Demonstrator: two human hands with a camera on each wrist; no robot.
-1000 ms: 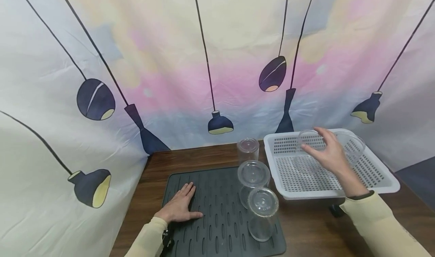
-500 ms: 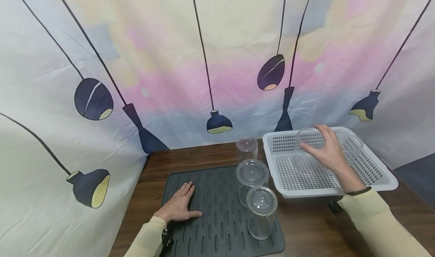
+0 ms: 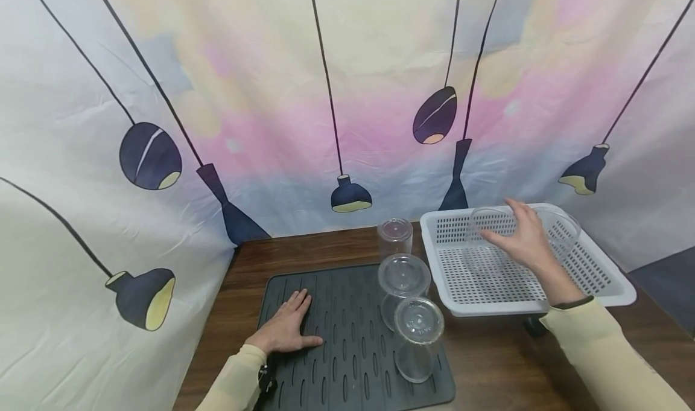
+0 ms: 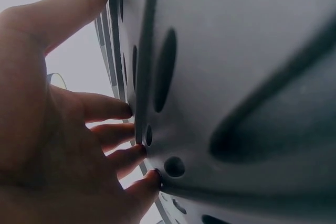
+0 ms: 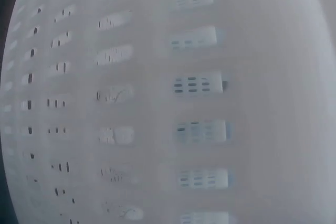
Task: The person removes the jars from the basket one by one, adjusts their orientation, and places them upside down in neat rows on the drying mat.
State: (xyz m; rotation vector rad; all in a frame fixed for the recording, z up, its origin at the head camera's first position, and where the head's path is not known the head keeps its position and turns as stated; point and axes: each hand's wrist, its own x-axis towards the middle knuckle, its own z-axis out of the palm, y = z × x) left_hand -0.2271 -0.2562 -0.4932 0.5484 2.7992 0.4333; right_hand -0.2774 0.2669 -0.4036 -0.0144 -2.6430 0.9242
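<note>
My left hand (image 3: 286, 331) rests with spread fingers on a dark grey ribbed drying mat (image 3: 342, 314); its fingertips lie against the mat's slotted surface in the left wrist view. Over the white perforated basket (image 3: 450, 302), my right hand (image 3: 521, 242) curves its thumb and fingers round a clear glass (image 3: 485, 257). Another clear glass (image 3: 567, 233) shows in the basket, partly behind that hand. Two upturned clear glasses stand on the mat's right side, a front glass (image 3: 418, 350) and a middle glass (image 3: 404, 278). The right wrist view shows only blurred basket slots.
A third clear glass (image 3: 395, 236) stands behind them, near the mat's far right corner. The wooden table (image 3: 315, 248) ends at a printed fabric backdrop (image 3: 271, 127). A small dark object (image 3: 536, 326) sits below the basket's front edge.
The glass at my right hand has shifted slightly left against the fingers. My left hand stays on the mat, and the other glasses have not moved.
</note>
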